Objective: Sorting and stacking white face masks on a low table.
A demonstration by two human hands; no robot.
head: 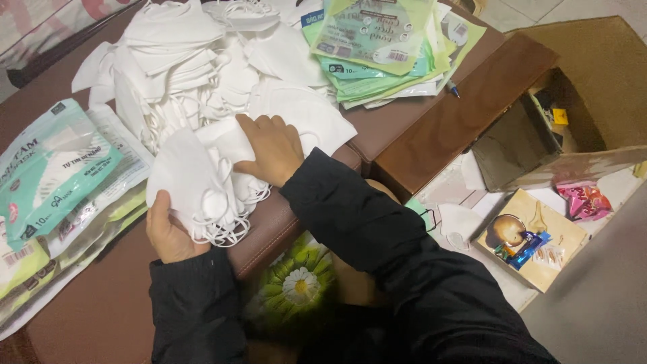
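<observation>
White face masks everywhere, and I'm gripping a small stack of masks (pixel 195 182) at the near edge of the brown leather surface (pixel 101 303). My left hand (pixel 168 232) is clasping the stack from underneath, while my right hand (pixel 273 148) is pressing flat on top, fingers curled over it. Behind it, the big loose pile of masks (pixel 202 67) is sprawling. Green printed packets (pixel 54 168) are lying to the left, more packets (pixel 384 40) stacked far right, and what's probably a cardboard box (pixel 579 87) is sitting open beside the bench.
</observation>
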